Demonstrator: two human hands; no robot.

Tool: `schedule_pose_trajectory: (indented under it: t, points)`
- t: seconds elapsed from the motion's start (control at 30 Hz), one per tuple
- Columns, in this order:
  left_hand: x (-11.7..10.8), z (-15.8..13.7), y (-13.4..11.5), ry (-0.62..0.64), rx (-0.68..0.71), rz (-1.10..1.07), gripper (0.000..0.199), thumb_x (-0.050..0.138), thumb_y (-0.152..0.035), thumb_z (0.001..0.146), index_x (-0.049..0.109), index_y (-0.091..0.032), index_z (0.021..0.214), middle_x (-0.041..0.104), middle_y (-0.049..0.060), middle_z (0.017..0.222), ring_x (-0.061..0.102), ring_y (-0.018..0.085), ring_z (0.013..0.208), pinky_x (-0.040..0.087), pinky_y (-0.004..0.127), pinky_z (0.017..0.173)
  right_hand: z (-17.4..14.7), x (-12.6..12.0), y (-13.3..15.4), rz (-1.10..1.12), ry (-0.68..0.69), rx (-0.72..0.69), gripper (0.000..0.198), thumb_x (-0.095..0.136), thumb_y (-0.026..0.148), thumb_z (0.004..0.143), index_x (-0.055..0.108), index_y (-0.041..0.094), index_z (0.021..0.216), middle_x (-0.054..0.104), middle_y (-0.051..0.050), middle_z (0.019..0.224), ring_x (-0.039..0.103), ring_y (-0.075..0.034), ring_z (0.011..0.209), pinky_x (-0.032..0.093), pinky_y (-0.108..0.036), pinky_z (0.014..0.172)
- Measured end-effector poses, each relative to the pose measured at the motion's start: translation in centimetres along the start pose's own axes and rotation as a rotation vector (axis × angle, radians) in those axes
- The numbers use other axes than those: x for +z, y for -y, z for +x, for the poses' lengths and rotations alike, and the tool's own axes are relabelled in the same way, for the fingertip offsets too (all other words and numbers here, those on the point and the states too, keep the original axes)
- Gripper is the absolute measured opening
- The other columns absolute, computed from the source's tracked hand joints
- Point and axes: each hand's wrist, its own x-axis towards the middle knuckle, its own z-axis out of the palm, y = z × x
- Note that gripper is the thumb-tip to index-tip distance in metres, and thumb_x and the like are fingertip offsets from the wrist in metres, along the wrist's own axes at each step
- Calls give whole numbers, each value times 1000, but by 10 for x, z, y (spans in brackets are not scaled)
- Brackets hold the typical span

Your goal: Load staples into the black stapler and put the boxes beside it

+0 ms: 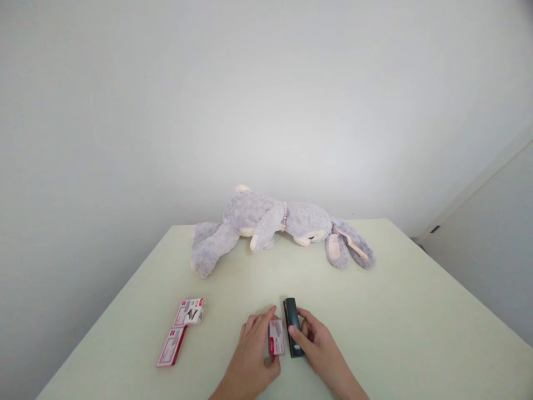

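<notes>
two boxes [182, 330] lie shut beside left hand [254, 355].

Table [395, 311] bare right of hands; two boxes [183, 330] left; plush rabbit [275, 222] behind.

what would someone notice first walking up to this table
The grey plush rabbit lying on its side across the far edge of the pale green table draws the eye first. Next, at the near edge, the left hand holds a small red-and-white box beside a dark stapler under the right hand. Two more red-and-white boxes lie to the left.
</notes>
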Motion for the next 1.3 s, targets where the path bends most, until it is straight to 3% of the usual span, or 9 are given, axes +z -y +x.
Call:
schedule_pose_trajectory:
  t: [0.17, 0.23, 0.33, 0.4, 0.47, 0.6, 0.77, 1.1, 1.3]
  points:
    - [5, -8, -1, -24, 17, -21, 94, 66, -16, 74, 28, -29, 159, 48, 9, 155, 43, 30, 141, 39, 49, 117, 0, 24, 5, 15, -34, 12, 66, 60, 65, 90, 61, 17, 134, 44, 6, 67, 47, -15, 62, 38, -27, 58]
    - [-8, -19, 11, -139, -22, 55, 81, 64, -25, 86, 28, -32, 158, 44, 8, 158, 39, 29, 144, 38, 49, 117, 0, 24, 5, 5, -48, 22, 66, 60, 65, 90, 62, 16, 134, 44, 6, 67, 47, -16, 62, 38, -28, 58]
    - [-42, -45, 43, -497, -245, 327, 48, 49, -35, 97, 46, -29, 145, 51, 11, 147, 44, 31, 139, 36, 56, 116, 0, 22, 3, -20, -41, 19, 62, 60, 63, 91, 62, 17, 133, 43, 6, 67, 47, -16, 63, 37, -28, 60]
    - [-64, -68, 70, -682, -507, 505, 51, 47, -44, 96, 47, -24, 144, 51, 15, 143, 48, 38, 132, 38, 62, 110, -1, 22, 1, -26, -32, 16, 61, 59, 62, 91, 61, 17, 132, 43, 6, 68, 46, -16, 63, 37, -28, 60]
    - [-81, -91, 96, -698, -699, 578, 69, 49, -53, 92, 38, -22, 152, 52, 18, 138, 53, 43, 122, 46, 64, 99, -1, 22, 1, -26, -35, 17, 60, 58, 62, 92, 61, 18, 133, 43, 6, 68, 46, -16, 62, 37, -28, 60]
    - [-85, -123, 121, -466, -595, 435, 68, 49, -50, 89, 41, -25, 152, 62, 12, 121, 64, 34, 103, 51, 55, 96, -2, 24, 1, -36, -55, 15, 61, 58, 64, 91, 62, 19, 132, 45, 5, 66, 47, -16, 61, 38, -29, 59]
    - [-69, -122, 98, -213, -433, 203, 69, 65, -43, 82, 47, -29, 147, 64, 9, 131, 61, 33, 123, 49, 52, 108, -2, 24, 1, -30, -61, 11, 62, 59, 65, 90, 63, 19, 131, 46, 5, 65, 48, -16, 61, 39, -29, 59]
    - [-41, -17, 5, -55, -11, 42, 59, 69, -16, 69, 59, -30, 125, 64, 7, 128, 58, 29, 121, 47, 44, 105, -3, 22, 5, -74, -31, 8, 61, 56, 64, 93, 61, 18, 133, 46, 5, 66, 49, -16, 62, 37, -29, 60]
    - [-21, 16, -24, 55, 34, 69, 47, 71, -17, 69, 63, -29, 113, 68, 4, 115, 59, 28, 109, 46, 40, 97, -13, 19, 5, -36, -35, 29, 59, 56, 63, 94, 61, 18, 132, 45, 5, 67, 48, -16, 64, 37, -28, 60]
